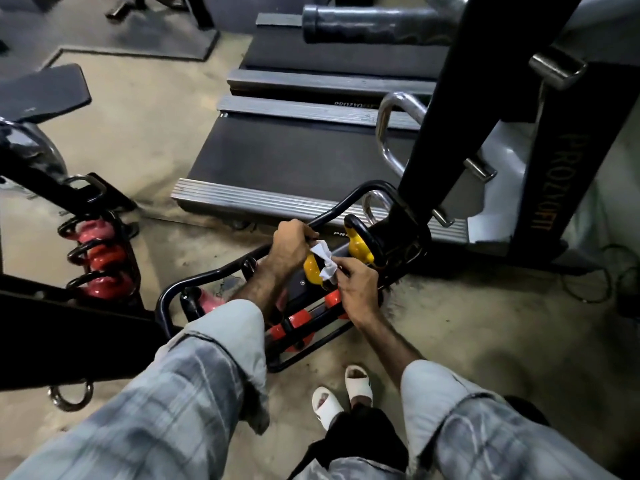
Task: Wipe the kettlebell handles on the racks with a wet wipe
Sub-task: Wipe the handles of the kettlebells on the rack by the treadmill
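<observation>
At far left a black rack [114, 258] holds a column of three pink and red kettlebells [100, 254], each with a black handle looped over its top. To its right stands a low black tubular rack [194, 278] on the concrete floor [145, 133]. At its near left end sits a pink kettlebell [209, 301]; lower in the frame lie red kettlebells [294, 329], partly hidden behind a pale plaid sleeve [207, 358]. The left hand [292, 242] has its grip curled round the rack's upper rail and also pinches the top end of the white wet wipe [323, 259]. The wipe stretches down over a yellow kettlebell [311, 268] whose handle is covered, so I cannot tell how it wraps. The right hand [356, 287] pinches the wipe's lower end between thumb and fingers. Just beyond stands a second yellow kettlebell [360, 249], its black handle upright and bare. Behind the rack lies a treadmill deck [294, 157]; a dark machine column [485, 116] rises on the right. Two white slippers [343, 393] show below.
</observation>
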Demonstrator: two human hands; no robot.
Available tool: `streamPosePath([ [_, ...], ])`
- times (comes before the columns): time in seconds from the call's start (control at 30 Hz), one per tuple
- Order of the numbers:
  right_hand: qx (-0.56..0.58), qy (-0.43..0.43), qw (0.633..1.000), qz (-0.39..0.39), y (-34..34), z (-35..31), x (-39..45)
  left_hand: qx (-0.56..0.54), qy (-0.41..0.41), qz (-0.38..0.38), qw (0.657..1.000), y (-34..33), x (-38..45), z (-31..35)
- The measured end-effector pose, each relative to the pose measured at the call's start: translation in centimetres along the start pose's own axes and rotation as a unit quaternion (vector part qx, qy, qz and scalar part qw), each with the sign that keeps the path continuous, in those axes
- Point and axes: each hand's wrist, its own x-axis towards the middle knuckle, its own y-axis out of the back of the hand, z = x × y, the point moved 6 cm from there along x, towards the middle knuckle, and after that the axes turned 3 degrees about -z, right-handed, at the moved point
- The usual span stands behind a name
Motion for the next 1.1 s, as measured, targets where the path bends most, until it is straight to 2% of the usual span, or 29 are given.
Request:
streamPosePath([
  [0.1, -0.024, -0.053, 0.998, 0.015, 0.5, 1.7, -0.3, 0.001, -0.009, -0.007, 1.000, 0.0, 0.2, 0.4],
  [0.23, -0.041, -0.082, 0.996, -0.021, 0.3, 4.0, -1.9, -0.005, 0.001, -0.029, 1.000, 0.4, 0.7, 0.4],
  [0.5, 0.019, -0.011, 1.000, 0.000, 0.0, 0.3, -0.5, 0.032, -0.037, -0.067, 0.997, 0.8, 1.0, 0.6],
  [0.63, 0.038, -0.120, 0.992, 0.010, -0.3, 4.6, -2.9, 0.023, -0.024, -0.081, 0.996, 0.9, 0.8, 0.7],
  [0.7, 0.047, -0.142, 0.989, 0.015, -0.8, 5.3, -3.8, 0.032, -0.023, -0.081, 0.996, 0.8, 0.8, 0.8],
  [0.8, 0.069, -0.137, 0.987, 0.050, -0.9, 3.6, -2.7, 0.045, -0.021, -0.076, 0.996, 0.8, 0.8, 0.8],
  [0.93, 0.037, -0.109, 0.993, 0.021, -0.5, 1.2, -0.7, 0.054, -0.027, -0.078, 0.995, 1.0, 0.4, 0.9],
  [1.1, 0.023, -0.088, 0.995, 0.027, -0.4, 3.1, -3.0, 0.057, -0.037, -0.080, 0.994, 1.1, 0.3, 1.1],
])
